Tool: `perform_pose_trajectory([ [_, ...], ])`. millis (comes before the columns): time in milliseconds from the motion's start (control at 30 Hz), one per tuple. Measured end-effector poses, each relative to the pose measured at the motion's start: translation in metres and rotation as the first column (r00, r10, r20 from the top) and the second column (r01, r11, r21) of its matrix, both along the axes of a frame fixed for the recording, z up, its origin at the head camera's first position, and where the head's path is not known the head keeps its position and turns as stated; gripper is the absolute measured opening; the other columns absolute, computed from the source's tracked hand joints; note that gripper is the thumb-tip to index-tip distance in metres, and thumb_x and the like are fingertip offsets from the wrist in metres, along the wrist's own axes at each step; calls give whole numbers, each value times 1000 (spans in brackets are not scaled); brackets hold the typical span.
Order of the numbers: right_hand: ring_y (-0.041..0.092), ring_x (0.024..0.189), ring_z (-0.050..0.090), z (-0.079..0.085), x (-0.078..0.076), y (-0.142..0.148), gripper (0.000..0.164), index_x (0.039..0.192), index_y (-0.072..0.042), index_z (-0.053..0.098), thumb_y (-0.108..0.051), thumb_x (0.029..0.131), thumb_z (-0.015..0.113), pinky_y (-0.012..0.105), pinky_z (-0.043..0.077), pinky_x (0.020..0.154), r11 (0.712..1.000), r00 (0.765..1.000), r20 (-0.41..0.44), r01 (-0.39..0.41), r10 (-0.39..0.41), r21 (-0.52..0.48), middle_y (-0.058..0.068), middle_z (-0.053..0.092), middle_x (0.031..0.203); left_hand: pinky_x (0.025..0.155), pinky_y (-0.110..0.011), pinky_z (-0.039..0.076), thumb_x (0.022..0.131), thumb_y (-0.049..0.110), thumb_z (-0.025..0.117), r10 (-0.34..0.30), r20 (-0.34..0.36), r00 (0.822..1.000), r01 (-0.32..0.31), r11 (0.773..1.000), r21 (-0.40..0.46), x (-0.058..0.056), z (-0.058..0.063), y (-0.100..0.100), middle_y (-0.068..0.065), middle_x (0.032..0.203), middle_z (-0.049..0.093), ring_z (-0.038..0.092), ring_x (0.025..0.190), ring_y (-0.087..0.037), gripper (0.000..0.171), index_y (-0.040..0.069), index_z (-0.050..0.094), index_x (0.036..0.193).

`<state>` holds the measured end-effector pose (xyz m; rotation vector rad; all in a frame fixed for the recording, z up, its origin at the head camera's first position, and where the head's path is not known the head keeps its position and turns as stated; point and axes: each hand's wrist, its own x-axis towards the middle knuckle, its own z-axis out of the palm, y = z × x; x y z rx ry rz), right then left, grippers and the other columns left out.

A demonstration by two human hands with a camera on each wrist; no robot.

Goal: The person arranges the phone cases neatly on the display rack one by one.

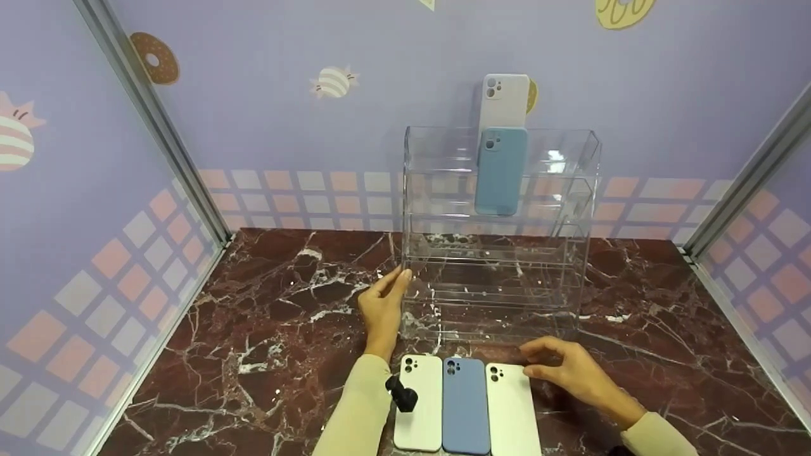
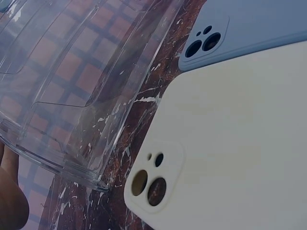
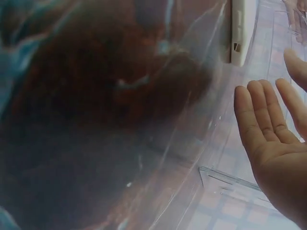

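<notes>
Head view: seemingly steadying the rack [image 1: 443,171].
My right fingers [image 3: 261,108] are standing wide, likely needing to pinch a case [image 1: 514,411]; left fingers' [image 1: 400,285] grip unclear.

"Any text on the phone cases [image 1: 466,405]?"
"Nothing legible, any view."
"Clear display rack [image 1: 488,259]?"
"No readable label, brand or number."
"Wall [image 1: 285,126]?"
"Printed motifs, no readable lettering or signs."
</notes>
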<state>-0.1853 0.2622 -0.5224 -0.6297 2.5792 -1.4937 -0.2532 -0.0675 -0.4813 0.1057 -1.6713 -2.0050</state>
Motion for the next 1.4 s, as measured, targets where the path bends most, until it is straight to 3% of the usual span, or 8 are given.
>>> perform_pose_trajectory([
  [233, 35, 106, 68, -4, -1, 1, 43, 127, 0, 71, -20, 92, 86, 31, 59, 87, 998, 997, 67, -29, 25, 59, 15, 71, 122, 79, -20, 58, 93, 0, 80, 13, 1, 1000, -13, 1000, -3, -1, 1, 0, -22, 100, 78, 72, 83, -6, 24, -12, 76, 114],
  [500, 28, 98, 66, -6, 1, -1, 47, 126, -3, 72, -20, 86, 91, 34, 58, 80, 990, 998, 41, -44, 39, 135, 10, 68, 116, 79, -21, 58, 93, 9, 84, 11, 25, 1000, -11, 1000, -13, -20, -26, -3, -16, 103, 80, 73, 86, -9, 26, -3, 80, 115],
  [700, 21, 91, 64, -8, 1, -2, 47, 124, -2, 74, -22, 85, 91, 30, 57, 76, 986, 999, 17, -47, 45, 162, 5, 65, 110, 77, -20, 58, 93, 7, 83, 20, 11, 1000, -20, 1000, -20, -21, -27, -3, -19, 103, 79, 73, 84, -8, 26, -6, 79, 115],
  [900, 20, 87, 63, -9, 1, -2, 38, 117, -6, 76, -22, 86, 90, 29, 55, 74, 983, 998, 8, -57, 56, 175, 2, 64, 103, 79, -22, 59, 93, 11, 85, 5, 18, 1000, -4, 1000, -23, -21, -28, -5, -13, 101, 80, 74, 86, -11, 26, 0, 81, 115],
  [1167, 18, 87, 62, -8, 1, -4, 35, 115, -6, 72, -22, 89, 88, 31, 55, 75, 980, 996, -31, -74, 82, 187, 3, 61, 103, 77, -25, 60, 93, 12, 85, -14, 6, 1000, 14, 1000, -11, -19, -27, -6, -11, 96, 81, 76, 88, -28, 26, -1, 80, 115],
  [1400, 20, 90, 63, -8, 4, -5, 34, 116, -5, 66, -20, 92, 86, 33, 56, 77, 980, 995, -32, -84, 92, 181, 6, 60, 108, 79, -25, 60, 93, 13, 84, -18, 5, 1000, 18, 1000, -16, -19, -27, -6, -11, 98, 81, 75, 86, -17, 27, -1, 80, 116],
])
